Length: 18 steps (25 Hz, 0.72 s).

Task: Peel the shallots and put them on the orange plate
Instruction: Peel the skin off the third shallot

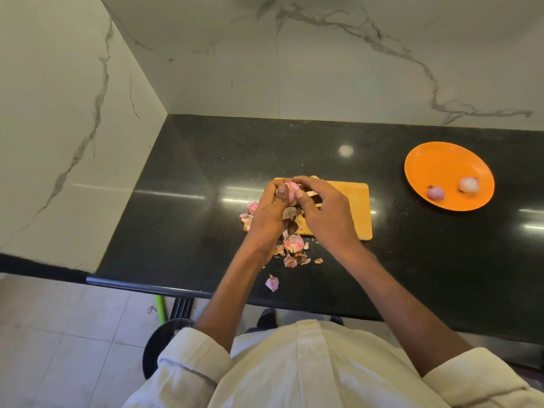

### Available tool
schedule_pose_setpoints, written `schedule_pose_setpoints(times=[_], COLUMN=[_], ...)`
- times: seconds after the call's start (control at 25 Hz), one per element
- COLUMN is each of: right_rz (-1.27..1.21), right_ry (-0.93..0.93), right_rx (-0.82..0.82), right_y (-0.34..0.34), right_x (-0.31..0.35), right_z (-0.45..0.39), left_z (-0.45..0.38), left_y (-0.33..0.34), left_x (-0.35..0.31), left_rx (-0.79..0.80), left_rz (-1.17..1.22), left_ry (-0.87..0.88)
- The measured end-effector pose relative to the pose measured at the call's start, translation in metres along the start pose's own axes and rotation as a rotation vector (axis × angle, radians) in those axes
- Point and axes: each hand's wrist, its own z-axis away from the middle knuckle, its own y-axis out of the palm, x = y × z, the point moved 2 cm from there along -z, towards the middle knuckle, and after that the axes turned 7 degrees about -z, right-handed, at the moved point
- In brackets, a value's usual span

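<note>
Head view: shallot [290, 192] held up over the wooden board [350, 210], left hand [269, 212] wrapped round it, thumb pressed on its face. Right hand [322, 210] pinching at its top with fingers [306, 181] curled. Two peeled ones already on the orange plate [424, 160], well apart on the dark surface [206, 160]. Probably light, firm, slick once bared; papery skin brittle, best caught at the tip.

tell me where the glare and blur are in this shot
Head view: ceiling lights glare as a round spot and streaks on the black counter; one shallot on the orange plate is smeared with motion blur; wide-angle distortion bends the wall edges.
</note>
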Motion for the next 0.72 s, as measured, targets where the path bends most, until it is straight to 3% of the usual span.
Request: schedule_pose_setpoints(times=[0.16,0.4,0.72], right_rz=[0.198,0.303,0.330], right_ry=[-0.253,-0.120,-0.038], right_rx=[-0.008,0.068,0.000], right_y=[-0.010,-0.009,-0.002], right_x=[0.007,0.014,0.018], right_z=[0.000,-0.004,-0.009], left_z=[-0.004,-0.004,-0.004], left_y=[-0.012,-0.013,-0.005], left_x=[-0.002,-0.004,-0.005], left_rx=[-0.011,-0.029,-0.044], left_rz=[-0.043,-0.117,-0.108], left_ry=[0.133,0.100,0.116])
